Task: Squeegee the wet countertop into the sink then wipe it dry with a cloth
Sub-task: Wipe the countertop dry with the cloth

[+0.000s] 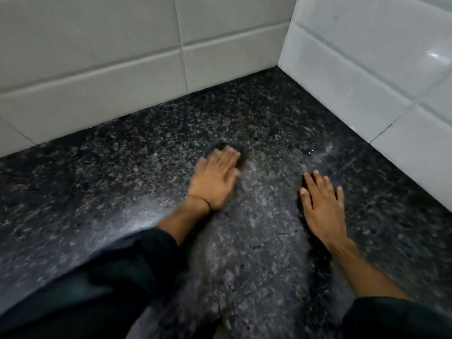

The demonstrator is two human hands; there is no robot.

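The dark speckled granite countertop (256,241) fills the view and runs into a corner of white tiled walls. My left hand (217,177) is blurred and lies palm down on a small dark cloth (241,152), of which only an edge shows past the fingertips. My right hand (322,204) rests flat on the stone to the right, fingers spread, with nothing in it. A few water drops and a pale wet smear (315,152) lie ahead of the right hand. No squeegee or sink is in view.
White tiled walls stand at the back (122,81) and at the right (391,81), meeting in a corner. The counter's rounded front edge (117,231) curves along the lower left, above my dark sleeve.
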